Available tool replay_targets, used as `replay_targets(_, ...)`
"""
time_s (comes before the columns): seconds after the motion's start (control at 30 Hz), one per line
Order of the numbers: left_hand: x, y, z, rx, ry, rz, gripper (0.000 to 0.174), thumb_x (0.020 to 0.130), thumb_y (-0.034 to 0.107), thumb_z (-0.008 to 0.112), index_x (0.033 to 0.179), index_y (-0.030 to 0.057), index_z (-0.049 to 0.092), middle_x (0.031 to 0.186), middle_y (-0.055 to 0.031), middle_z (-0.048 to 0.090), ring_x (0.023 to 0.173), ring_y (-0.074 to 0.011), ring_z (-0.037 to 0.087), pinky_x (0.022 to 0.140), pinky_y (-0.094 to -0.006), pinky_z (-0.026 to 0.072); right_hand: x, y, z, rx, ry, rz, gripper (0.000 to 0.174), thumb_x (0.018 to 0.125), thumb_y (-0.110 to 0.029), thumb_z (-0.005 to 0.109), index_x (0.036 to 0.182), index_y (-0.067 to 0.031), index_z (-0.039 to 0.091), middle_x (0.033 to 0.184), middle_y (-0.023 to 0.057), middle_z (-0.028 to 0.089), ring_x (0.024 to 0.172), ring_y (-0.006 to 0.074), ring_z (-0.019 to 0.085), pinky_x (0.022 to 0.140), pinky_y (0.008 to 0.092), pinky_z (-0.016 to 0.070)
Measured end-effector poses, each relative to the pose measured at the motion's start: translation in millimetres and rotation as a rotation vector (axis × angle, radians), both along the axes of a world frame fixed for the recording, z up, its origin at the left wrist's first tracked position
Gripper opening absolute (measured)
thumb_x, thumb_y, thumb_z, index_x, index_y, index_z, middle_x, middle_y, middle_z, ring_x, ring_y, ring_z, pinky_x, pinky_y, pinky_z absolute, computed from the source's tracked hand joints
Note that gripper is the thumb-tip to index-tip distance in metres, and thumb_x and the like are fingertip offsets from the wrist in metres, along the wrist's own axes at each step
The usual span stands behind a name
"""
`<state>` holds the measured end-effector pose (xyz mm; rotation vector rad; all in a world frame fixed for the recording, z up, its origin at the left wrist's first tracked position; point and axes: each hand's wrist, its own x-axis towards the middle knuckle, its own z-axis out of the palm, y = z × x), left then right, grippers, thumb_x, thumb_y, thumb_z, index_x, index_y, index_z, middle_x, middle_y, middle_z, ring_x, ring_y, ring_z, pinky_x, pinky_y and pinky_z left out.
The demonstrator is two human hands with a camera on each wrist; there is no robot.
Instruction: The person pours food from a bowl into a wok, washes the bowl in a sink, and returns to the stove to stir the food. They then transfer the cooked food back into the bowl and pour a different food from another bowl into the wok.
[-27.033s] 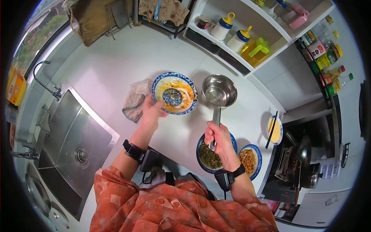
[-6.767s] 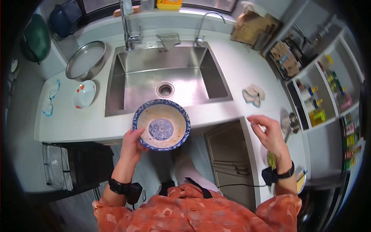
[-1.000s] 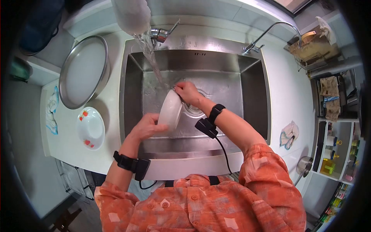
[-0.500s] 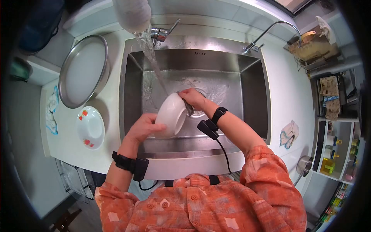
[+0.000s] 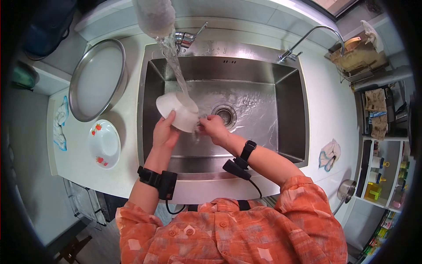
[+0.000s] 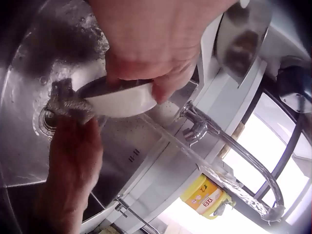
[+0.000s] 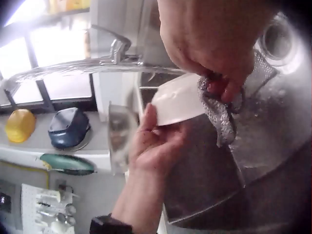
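Observation:
Over the left part of the sink, the left hand [image 5: 166, 130] grips a white bowl [image 5: 172, 105], tilted with its outside facing up, under the running water. The right hand [image 5: 215, 128] is at the bowl's right edge, pinching a grey mesh cloth [image 7: 218, 114], clearest in the right wrist view. In the left wrist view the cloth [image 6: 70, 103] touches the bowl's end [image 6: 122, 101]. The bowl's inside is mostly hidden.
A steel sink [image 5: 291, 119] surrounds the hands, its drain [image 5: 224, 115] to their right. Left of it stand a large metal basin [image 5: 97, 79] and a flowered bowl [image 5: 104, 143]. A crumpled cloth [image 5: 329, 155] lies on the right counter.
The bowl has moved left and up into the stream and turned over further. The left hand has shifted its hold, thumb now on the bowl's outside. The right hand has moved slightly down and left.

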<state>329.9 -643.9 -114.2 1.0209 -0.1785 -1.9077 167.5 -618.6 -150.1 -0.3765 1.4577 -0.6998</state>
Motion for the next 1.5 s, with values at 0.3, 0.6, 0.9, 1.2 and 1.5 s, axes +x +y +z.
replay_targets(0.3,-9,5,-26,0.187,0.116,0.133,0.032,0.091,0.018,0.045,0.119,0.0022,0.045,0.113,-0.0106,0.054,0.103,-0.0214,0.052,0.087,-0.0375,0.0422,32,-1,56,-0.998,0.659,0.511,0.019,0.073,-0.009,0.057,0.091,-0.0028,0.054,0.093,0.0172,0.052,0.081,0.0393,0.054,0.068,0.0452,0.0461)
replay_targets(0.6,5,-9,18,0.146,0.156,0.063,0.043,0.089,0.017,0.049,0.125,-0.0022,0.037,0.124,-0.0135,0.046,0.114,-0.0283,0.046,0.098,-0.0433,0.0351,-45,-2,-4,-0.758,0.851,0.811,0.011,0.071,-0.010,0.054,0.078,-0.0009,0.057,0.085,0.0196,0.057,0.079,0.0376,0.055,0.069,0.0446,0.0451)
replay_targets(0.9,-4,-1,14,-0.011,-0.042,-0.329,0.037,0.085,0.015,0.056,0.117,-0.0018,0.047,0.110,-0.0114,0.056,0.099,-0.0242,0.057,0.086,-0.0437,0.0464,-36,-36,63,-0.874,0.696,0.553,0.019,0.071,-0.013,0.058,0.084,0.0000,0.059,0.085,0.0194,0.057,0.081,0.0375,0.056,0.071,0.0412,0.0452)
replay_targets(1.2,-3,-11,40,-0.156,-0.275,-0.595,0.024,0.078,0.013,0.065,0.096,-0.0011,0.061,0.090,-0.0074,0.063,0.084,-0.0185,0.061,0.076,-0.0334,0.0496,-83,-56,29,-0.730,0.971,0.736,0.018,0.070,-0.015,0.060,0.084,-0.0032,0.061,0.085,0.0193,0.060,0.082,0.0381,0.056,0.071,0.0411,0.0461)
replay_targets(1.5,-8,0,50,-0.654,-0.969,-0.884,0.020,0.080,0.018,0.061,0.088,-0.0004,0.060,0.069,-0.0019,0.056,0.060,-0.0090,0.047,0.056,-0.0257,0.0400,-150,-123,70,-0.579,0.616,0.532,0.046,0.079,-0.014,0.057,0.121,-0.0017,0.047,0.109,0.0088,0.059,0.093,0.0205,0.058,0.074,0.0307,0.0471)
